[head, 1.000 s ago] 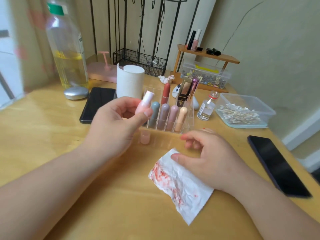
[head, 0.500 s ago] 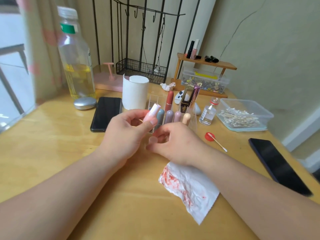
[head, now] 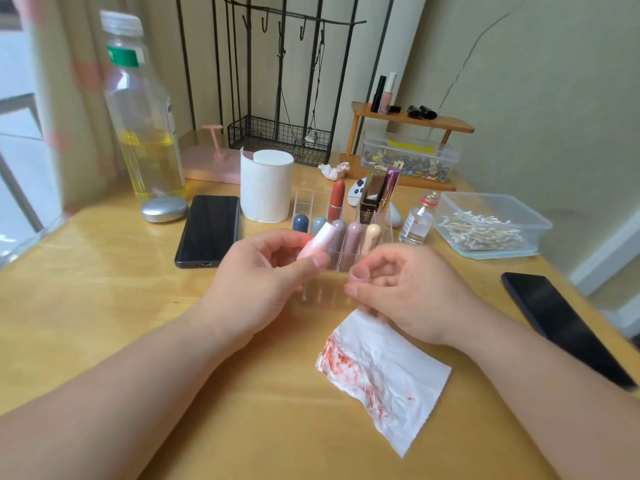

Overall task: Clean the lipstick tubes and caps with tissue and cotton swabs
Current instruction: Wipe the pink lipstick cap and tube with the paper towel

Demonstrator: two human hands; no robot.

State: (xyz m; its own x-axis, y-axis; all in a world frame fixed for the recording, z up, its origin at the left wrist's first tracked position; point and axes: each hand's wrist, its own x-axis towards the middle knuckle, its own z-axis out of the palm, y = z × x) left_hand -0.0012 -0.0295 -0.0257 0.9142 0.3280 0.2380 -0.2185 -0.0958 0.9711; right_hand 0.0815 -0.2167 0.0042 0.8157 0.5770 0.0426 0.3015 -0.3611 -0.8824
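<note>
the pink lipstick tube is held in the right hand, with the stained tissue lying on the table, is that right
No: the head view shows the pink lipstick tube held in the left hand, not the right. The stained tissue does lie on the table.

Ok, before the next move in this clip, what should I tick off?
1. Left hand grips the tube: ok.
2. Right hand pinches the cap: ok.
3. Tissue lies flat beside the right hand, part of it unstained: ok.
4. Swabs sit in the open box, right of the organizer: ok.
5. Inside of the cap clean: cannot tell.
6. Free slot in the organizer for the tube: ok.
</note>
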